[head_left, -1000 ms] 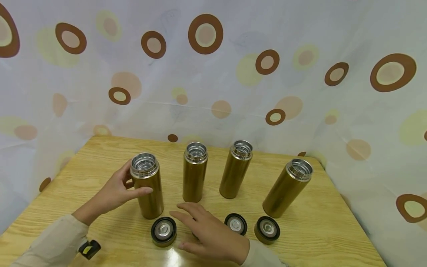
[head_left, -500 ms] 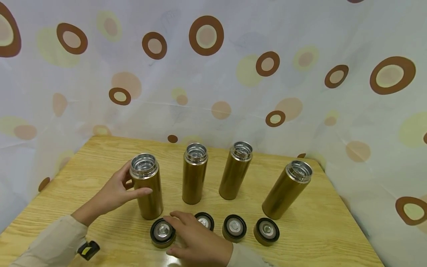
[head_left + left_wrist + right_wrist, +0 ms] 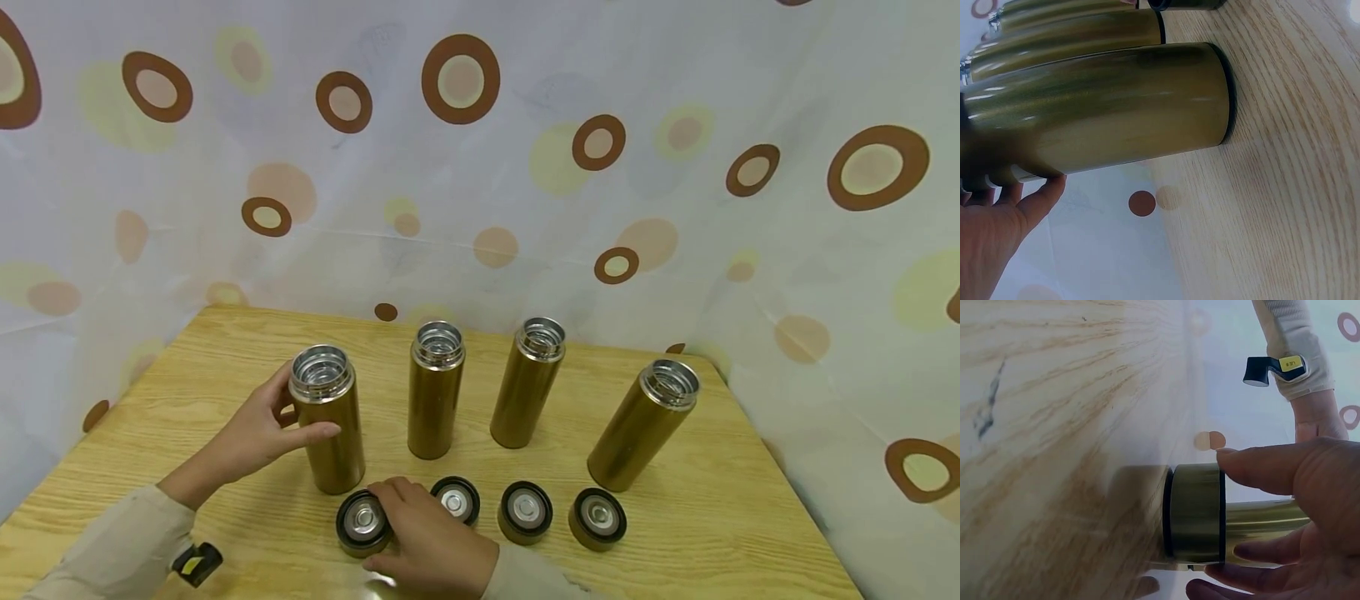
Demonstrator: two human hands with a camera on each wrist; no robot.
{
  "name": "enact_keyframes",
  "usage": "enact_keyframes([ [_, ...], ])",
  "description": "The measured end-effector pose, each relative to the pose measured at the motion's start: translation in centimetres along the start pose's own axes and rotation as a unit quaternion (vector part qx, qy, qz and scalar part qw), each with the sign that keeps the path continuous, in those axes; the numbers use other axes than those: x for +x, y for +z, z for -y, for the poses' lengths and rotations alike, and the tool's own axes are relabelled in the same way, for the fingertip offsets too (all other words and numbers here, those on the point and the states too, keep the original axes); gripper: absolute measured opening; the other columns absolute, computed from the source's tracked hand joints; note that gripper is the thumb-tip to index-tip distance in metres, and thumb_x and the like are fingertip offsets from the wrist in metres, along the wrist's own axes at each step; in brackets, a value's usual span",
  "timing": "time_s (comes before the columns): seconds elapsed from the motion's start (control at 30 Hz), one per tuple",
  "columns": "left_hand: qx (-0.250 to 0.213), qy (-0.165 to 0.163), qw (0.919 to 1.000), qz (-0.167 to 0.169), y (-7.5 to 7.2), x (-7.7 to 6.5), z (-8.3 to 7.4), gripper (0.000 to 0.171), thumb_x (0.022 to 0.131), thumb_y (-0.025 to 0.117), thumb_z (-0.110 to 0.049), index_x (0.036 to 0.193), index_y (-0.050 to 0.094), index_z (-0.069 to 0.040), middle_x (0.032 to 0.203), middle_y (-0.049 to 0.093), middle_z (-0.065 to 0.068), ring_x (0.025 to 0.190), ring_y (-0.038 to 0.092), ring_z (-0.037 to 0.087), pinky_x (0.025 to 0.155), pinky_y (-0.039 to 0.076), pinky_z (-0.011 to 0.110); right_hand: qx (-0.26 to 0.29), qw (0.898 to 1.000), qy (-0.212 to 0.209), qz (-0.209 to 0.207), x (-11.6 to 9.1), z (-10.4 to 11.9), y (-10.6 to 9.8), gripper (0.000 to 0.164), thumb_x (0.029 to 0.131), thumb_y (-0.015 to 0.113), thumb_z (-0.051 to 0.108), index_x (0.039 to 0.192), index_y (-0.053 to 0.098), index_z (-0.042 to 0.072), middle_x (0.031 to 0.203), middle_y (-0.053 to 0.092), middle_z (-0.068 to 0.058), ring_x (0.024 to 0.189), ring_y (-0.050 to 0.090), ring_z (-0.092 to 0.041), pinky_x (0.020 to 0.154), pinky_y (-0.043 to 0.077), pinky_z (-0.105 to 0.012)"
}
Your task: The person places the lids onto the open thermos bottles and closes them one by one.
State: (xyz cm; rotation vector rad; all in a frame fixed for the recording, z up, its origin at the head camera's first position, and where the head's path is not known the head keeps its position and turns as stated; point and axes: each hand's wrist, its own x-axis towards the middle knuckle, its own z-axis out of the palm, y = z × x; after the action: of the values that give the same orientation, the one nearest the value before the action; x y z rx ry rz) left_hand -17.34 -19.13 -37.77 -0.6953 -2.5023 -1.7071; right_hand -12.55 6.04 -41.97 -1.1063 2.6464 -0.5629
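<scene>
Left grip's wrapped round the left bottle, some fingers hidden behind it; right grip's spread wide around the left lid, can't tell if touching.

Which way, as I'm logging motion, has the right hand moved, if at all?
Yes, leftward in the head view: the right hand is closer to the unmoved leftmost lid.

Pale backdrop with brown rings behind a wood-grain table

We seem to be in a small screened-off corner, with a dotted curtain around a wooden table, though we cannot tell home from workplace.
</scene>
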Motion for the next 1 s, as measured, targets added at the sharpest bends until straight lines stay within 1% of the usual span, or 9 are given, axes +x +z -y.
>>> enact_keyframes([
  [0.2,0.003,0.0,1.0,-0.002,-0.1,0.0,0.0,0.077,0.087,0.071,-0.008,0.15,0.026,-0.013,0.133,0.047,0.013,0.111,0.053,0.002,0.093,0.044,0.061,0.004,0.999,0.04,0.01,0.6,0.2,0.2,0.078,0.082,0.074,0.045,0.142,0.041,0.006,0.127,0.053,-0.002,0.112,0.053,-0.01,0.091,0.048,-0.027],
  [0.27,0.005,-0.001,1.0,-0.002,-0.1,0.0,-0.1,0.077,0.087,0.071,-0.008,0.15,0.026,-0.013,0.134,0.047,0.013,0.114,0.054,0.009,0.094,0.044,0.062,-0.002,0.999,0.042,0.005,0.8,0.3,0.2,0.079,0.081,0.076,0.043,0.141,0.042,0.005,0.126,0.054,-0.003,0.111,0.054,-0.011,0.091,0.048,-0.027],
  [0.37,0.006,-0.004,1.0,-0.002,0.0,0.1,-0.1,0.077,0.087,0.071,-0.009,0.15,0.026,-0.012,0.135,0.046,0.013,0.118,0.053,0.024,0.094,0.043,0.063,-0.017,0.999,0.043,-0.009,0.9,0.4,0.3,0.079,0.078,0.079,0.04,0.139,0.045,0.003,0.122,0.056,-0.005,0.108,0.055,-0.013,0.091,0.047,-0.026],
  [0.4,0.006,-0.004,1.0,-0.002,0.0,0.1,-0.1,0.077,0.087,0.071,-0.009,0.15,0.026,-0.012,0.135,0.046,0.014,0.118,0.053,0.025,0.094,0.043,0.062,-0.022,0.999,0.043,-0.015,1.0,0.5,0.3,0.079,0.078,0.08,0.04,0.138,0.046,0.002,0.121,0.056,-0.005,0.108,0.055,-0.013,0.091,0.047,-0.026],
  [0.47,0.004,-0.004,1.0,-0.002,0.0,0.0,-0.1,0.077,0.087,0.071,-0.008,0.15,0.026,-0.011,0.134,0.046,0.014,0.117,0.054,0.02,0.094,0.044,0.062,-0.027,0.998,0.048,-0.019,1.1,0.5,0.4,0.08,0.076,0.081,0.041,0.138,0.047,0.003,0.12,0.056,-0.005,0.108,0.054,-0.015,0.091,0.047,-0.027],
  [0.6,0.0,0.001,1.0,-0.001,0.0,0.0,-0.1,0.076,0.087,0.07,-0.008,0.149,0.027,-0.011,0.134,0.047,0.014,0.111,0.053,0.0,0.094,0.044,0.061,-0.029,0.998,0.057,-0.016,1.4,0.5,0.5,0.078,0.075,0.081,0.043,0.135,0.05,0.004,0.118,0.057,-0.004,0.107,0.054,-0.015,0.09,0.047,-0.027],
  [0.63,0.0,0.001,1.0,-0.001,0.0,0.0,-0.1,0.075,0.087,0.07,-0.007,0.149,0.027,-0.011,0.134,0.047,0.014,0.111,0.052,-0.001,0.094,0.044,0.061,-0.028,0.998,0.058,-0.014,1.4,0.5,0.5,0.077,0.075,0.081,0.044,0.134,0.051,0.004,0.118,0.057,-0.003,0.107,0.054,-0.015,0.089,0.047,-0.027],
  [0.87,-0.001,0.004,1.0,-0.003,0.0,0.0,0.0,0.074,0.087,0.071,-0.007,0.148,0.028,-0.01,0.133,0.047,0.014,0.11,0.053,-0.001,0.093,0.044,0.061,-0.031,0.998,0.054,-0.017,1.5,0.5,0.5,0.068,0.074,0.082,0.042,0.125,0.056,0.004,0.107,0.059,-0.002,0.098,0.055,-0.014,0.083,0.047,-0.025],
  [1.0,0.0,0.006,1.0,-0.002,0.0,0.0,0.1,0.074,0.087,0.07,-0.007,0.148,0.028,-0.009,0.133,0.047,0.014,0.11,0.053,-0.002,0.092,0.045,0.06,-0.035,0.998,0.052,-0.02,1.5,0.6,0.5,0.066,0.074,0.082,0.041,0.123,0.057,0.004,0.105,0.059,-0.002,0.097,0.055,-0.014,0.083,0.047,-0.025],
])
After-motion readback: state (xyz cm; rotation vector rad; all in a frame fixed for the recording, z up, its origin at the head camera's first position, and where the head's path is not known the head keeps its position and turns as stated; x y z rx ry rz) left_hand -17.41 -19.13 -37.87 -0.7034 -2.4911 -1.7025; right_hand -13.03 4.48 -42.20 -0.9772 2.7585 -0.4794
